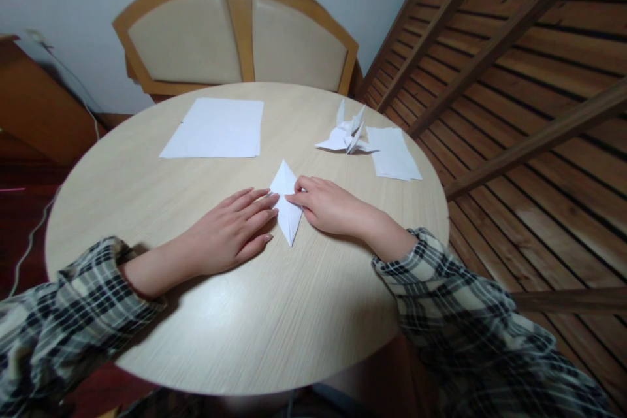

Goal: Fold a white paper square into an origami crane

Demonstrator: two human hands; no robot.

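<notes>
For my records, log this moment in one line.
left hand: on folded paper; right hand: on folded paper; far left: paper sheets

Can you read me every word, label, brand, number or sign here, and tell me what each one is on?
There are none that I can read.
The folded paper, large sheets, small sheets and paper figures show no legible writing.
A dark mark at the large sheets' left edge is too small to make out.
</notes>
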